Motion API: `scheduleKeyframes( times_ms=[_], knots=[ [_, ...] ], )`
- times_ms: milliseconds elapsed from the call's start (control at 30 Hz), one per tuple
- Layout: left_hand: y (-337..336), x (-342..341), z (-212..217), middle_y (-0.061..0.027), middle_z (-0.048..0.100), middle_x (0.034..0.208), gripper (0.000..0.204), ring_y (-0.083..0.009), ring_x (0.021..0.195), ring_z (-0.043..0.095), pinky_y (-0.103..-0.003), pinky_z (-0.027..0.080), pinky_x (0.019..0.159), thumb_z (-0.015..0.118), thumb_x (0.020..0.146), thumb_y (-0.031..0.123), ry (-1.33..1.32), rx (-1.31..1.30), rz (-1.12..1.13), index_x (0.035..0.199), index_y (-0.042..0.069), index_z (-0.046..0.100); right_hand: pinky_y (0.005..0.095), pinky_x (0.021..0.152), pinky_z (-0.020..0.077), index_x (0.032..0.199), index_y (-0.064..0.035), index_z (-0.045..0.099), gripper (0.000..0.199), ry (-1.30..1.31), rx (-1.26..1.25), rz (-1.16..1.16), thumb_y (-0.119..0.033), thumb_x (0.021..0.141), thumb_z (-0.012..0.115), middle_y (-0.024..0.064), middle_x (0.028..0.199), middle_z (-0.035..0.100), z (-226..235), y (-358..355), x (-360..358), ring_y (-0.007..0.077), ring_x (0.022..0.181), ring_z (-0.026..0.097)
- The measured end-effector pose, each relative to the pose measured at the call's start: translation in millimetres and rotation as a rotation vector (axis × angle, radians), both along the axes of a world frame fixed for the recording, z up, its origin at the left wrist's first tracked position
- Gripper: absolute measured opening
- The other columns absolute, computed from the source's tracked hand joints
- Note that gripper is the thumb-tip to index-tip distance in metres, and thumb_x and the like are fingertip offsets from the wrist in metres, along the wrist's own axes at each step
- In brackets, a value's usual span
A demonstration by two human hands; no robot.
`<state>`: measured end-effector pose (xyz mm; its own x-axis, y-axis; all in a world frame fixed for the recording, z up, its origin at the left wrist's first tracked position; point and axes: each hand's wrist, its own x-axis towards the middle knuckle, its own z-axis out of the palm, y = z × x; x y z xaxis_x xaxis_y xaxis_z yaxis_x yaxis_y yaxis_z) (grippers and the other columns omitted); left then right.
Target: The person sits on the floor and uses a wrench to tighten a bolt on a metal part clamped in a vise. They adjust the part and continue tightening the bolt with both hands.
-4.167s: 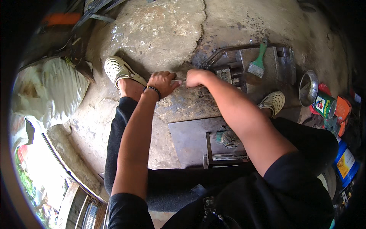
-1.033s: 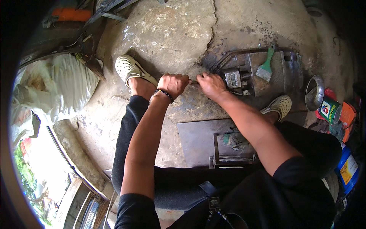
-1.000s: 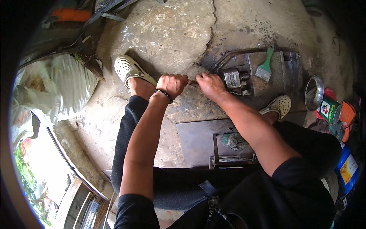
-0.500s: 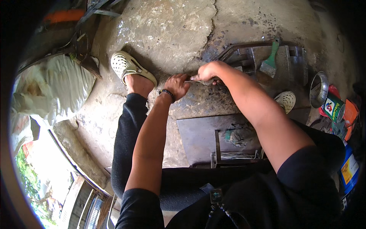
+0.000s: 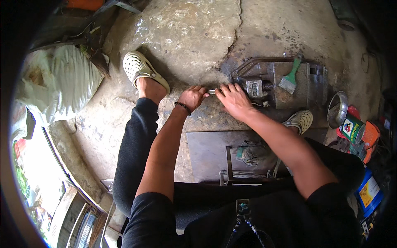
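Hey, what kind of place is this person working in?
Probably an informal metalwork shop on the ground: a heavy metal vise-like fixture on cracked concrete floor, a steel plate, and paint tins.

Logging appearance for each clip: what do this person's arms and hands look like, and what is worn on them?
Both forearms are bare, and so are the left hand and right hand: no gloves. Short black sleeves end above the elbows. A dark beaded bracelet circles the left wrist.

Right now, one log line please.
left hand gripping thin metal rod | right hand on rod beside grey metal vise | green-handled brush atop
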<state>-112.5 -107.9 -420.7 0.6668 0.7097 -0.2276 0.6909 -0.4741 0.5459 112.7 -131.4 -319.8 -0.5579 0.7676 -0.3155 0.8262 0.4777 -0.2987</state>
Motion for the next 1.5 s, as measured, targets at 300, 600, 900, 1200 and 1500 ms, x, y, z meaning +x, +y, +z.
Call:
scheduleKeyframes(
  times_ms=[300, 600, 900, 1200, 1500],
  knots=[
    [3, 1, 7, -0.0154, 0.066, 0.100, 0.035, -0.0356, 0.096, 0.064, -0.045, 0.052, 0.083, 0.053, 0.099, 0.039, 0.029, -0.029, 0.047, 0.104, 0.006, 0.064, 0.0468, 0.070, 0.0575, 0.096, -0.0029, 0.065, 0.026, 0.128, -0.173, 0.033, -0.029, 0.093, 0.062, 0.0199, 0.086, 0.069, -37, 31, 2, 0.0357, 0.084, 0.071],
    [-39, 4, 34, -0.0239, 0.069, 0.091, 0.052, -0.0443, 0.092, 0.065, -0.051, 0.052, 0.080, 0.050, 0.098, 0.055, 0.081, -0.444, 0.405, 0.108, 0.007, 0.065, 0.0331, 0.053, 0.0483, 0.094, -0.0060, 0.071, 0.039, 0.086, -1.314, -0.034, -0.044, 0.096, 0.063, 0.0063, 0.077, 0.071, -64, 94, 0, 0.0147, 0.057, 0.060],
    [-46, 9, 34, -0.0184, 0.065, 0.075, 0.066, -0.0347, 0.072, 0.062, -0.043, 0.049, 0.071, 0.041, 0.100, 0.062, 0.112, -0.523, 0.583, 0.093, 0.002, 0.068, 0.0481, 0.092, 0.0524, 0.121, 0.0002, 0.062, 0.054, 0.044, -0.417, -0.089, -0.045, 0.092, 0.066, 0.0208, 0.111, 0.068, -17, 56, -9, 0.0315, 0.101, 0.066],
    [-46, 7, 46, -0.0167, 0.063, 0.070, 0.072, -0.0318, 0.069, 0.061, -0.045, 0.048, 0.069, 0.035, 0.100, 0.065, 0.174, -0.518, 0.519, 0.084, 0.001, 0.065, 0.0446, 0.084, 0.0523, 0.096, -0.0064, 0.062, 0.014, 0.131, -0.040, -0.092, -0.014, 0.085, 0.057, 0.0174, 0.106, 0.062, -35, 12, -3, 0.0326, 0.096, 0.066],
    [13, 9, 89, -0.0126, 0.062, 0.063, 0.075, -0.0232, 0.059, 0.060, -0.040, 0.049, 0.063, 0.041, 0.096, 0.069, 0.260, -0.851, 0.487, 0.083, 0.001, 0.071, 0.0449, 0.086, 0.0546, 0.102, 0.0051, 0.070, 0.031, 0.030, -0.693, 0.107, -0.014, 0.079, 0.059, 0.0227, 0.105, 0.071, -29, 67, -5, 0.0334, 0.097, 0.069]
  ],
)
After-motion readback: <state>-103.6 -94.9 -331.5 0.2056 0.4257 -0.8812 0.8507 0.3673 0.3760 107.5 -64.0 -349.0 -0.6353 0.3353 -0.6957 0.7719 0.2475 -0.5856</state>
